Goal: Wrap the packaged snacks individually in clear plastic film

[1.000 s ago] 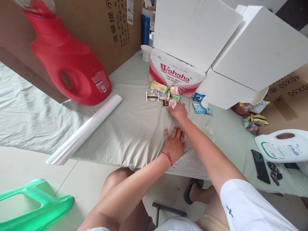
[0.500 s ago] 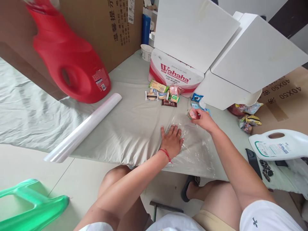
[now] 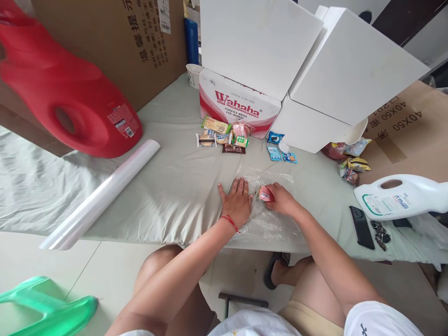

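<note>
My left hand (image 3: 236,203) lies flat with its fingers spread, on the left side of a sheet of clear plastic film (image 3: 276,231). Between the fingers of my right hand (image 3: 283,199) is a small pink-wrapped snack (image 3: 266,193), held low over the middle of the film. Whether the snack touches the film I cannot tell. Beyond the film, several wrapped snacks (image 3: 234,149) sit in a cluster before the Wahaha carton (image 3: 241,103). To their right lie small blue packets (image 3: 275,153) and a round white piece (image 3: 283,147).
A roll of film (image 3: 105,192) lies at left, its end past the table edge. Beside it stands a big red jug (image 3: 75,100). White boxes (image 3: 257,42) rise at the back. At right are a white detergent jug (image 3: 402,197), a phone (image 3: 361,227) and keys (image 3: 381,234).
My right hand has brought the pink snack from beside the blue packets nearer to me, over the film. My left hand stays flat. The whole view has shifted slightly.
</note>
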Tool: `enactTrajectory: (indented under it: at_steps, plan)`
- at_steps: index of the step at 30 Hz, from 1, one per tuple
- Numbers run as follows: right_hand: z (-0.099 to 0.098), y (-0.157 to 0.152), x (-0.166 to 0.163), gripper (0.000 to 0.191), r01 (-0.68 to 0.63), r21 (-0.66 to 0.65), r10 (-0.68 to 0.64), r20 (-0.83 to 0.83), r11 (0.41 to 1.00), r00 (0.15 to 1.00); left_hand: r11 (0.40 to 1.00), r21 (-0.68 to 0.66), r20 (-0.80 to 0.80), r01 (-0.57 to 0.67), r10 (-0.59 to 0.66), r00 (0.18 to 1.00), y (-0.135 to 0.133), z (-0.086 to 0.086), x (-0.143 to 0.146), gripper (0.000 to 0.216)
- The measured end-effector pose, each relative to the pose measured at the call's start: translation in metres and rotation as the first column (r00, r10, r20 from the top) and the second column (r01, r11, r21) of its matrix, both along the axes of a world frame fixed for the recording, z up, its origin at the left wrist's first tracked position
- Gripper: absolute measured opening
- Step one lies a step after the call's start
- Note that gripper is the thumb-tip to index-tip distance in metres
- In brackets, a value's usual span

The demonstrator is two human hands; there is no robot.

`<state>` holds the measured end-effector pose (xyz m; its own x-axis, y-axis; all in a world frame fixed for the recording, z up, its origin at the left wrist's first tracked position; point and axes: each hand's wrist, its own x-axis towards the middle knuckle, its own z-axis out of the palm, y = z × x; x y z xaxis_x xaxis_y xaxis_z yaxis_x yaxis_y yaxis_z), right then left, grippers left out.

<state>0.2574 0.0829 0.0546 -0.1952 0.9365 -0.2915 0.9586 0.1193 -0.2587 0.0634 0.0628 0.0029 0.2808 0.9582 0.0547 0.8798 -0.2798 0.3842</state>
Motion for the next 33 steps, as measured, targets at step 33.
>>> enactTrajectory:
  at_steps: [33]
  plan:
    - [0.023,0.04,0.047,0.009,-0.112,0.269,0.207,-0.356,0.957,0.911,0.957,-0.263,0.704,-0.12,0.276,0.655,0.088,0.004,-0.045,0.036]
